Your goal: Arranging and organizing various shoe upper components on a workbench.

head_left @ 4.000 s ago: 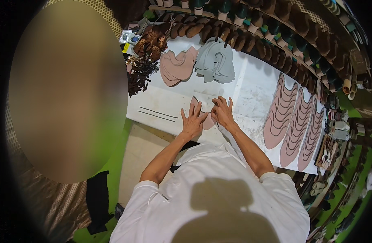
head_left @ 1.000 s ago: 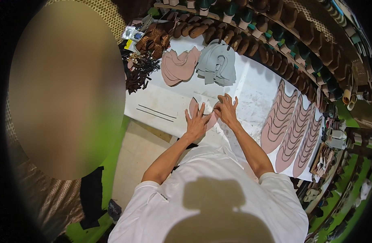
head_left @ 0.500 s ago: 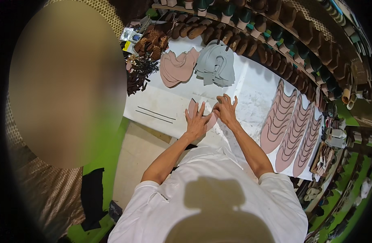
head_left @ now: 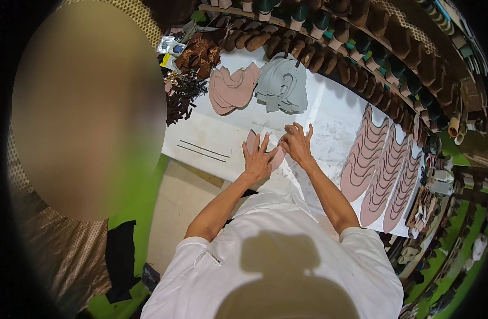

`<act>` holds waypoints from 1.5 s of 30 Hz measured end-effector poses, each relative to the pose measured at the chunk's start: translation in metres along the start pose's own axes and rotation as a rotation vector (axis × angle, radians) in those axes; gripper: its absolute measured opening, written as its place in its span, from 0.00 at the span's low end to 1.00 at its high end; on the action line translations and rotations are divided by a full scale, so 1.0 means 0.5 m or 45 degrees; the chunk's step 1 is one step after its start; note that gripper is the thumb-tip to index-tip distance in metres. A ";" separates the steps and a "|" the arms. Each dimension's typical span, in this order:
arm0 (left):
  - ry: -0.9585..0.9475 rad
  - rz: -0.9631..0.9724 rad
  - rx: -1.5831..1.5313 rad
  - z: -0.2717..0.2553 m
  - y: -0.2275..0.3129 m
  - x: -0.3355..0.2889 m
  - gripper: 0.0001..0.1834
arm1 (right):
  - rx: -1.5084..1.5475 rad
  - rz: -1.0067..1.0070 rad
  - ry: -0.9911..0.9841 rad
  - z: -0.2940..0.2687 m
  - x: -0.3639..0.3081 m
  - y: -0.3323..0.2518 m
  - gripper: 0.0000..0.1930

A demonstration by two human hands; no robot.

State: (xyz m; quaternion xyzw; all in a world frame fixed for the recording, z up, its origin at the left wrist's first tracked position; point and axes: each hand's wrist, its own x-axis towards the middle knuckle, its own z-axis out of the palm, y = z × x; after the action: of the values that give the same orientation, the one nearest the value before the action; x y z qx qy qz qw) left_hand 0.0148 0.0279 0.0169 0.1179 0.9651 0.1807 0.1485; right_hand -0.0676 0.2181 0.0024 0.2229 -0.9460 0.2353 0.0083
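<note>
A pink, curved shoe-upper piece [head_left: 277, 159] lies on the white table in front of me, partly covered by my hands. My left hand [head_left: 259, 160] rests flat across it with the fingers spread, holding it down. At the piece's right-hand edge, my right hand [head_left: 297, 144] pinches with thumb and index finger while its other fingers point away. Whether a thin strip is also in that pinch is too small to see. Two thin dark strips [head_left: 204, 150] lie side by side on the table, left of my left hand.
Pink pieces [head_left: 230, 90] and grey pieces [head_left: 284, 85] lie stacked beyond my hands. Three overlapping rows of dark-edged pink pieces [head_left: 355, 175] cover the table's right side. Dark straps [head_left: 183, 95] are heaped at far left. Shoe racks [head_left: 377, 58] line the back. A large blurred area fills the left.
</note>
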 end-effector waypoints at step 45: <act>0.063 0.044 -0.007 0.014 -0.001 0.013 0.42 | -0.228 -0.014 -0.063 0.024 0.048 0.002 0.05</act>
State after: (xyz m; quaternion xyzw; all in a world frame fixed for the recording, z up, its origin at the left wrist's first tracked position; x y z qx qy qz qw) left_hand 0.0108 0.0317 0.0090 0.1295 0.9658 0.1889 0.1218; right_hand -0.0884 0.2034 -0.0057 0.2324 -0.9619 0.1442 0.0062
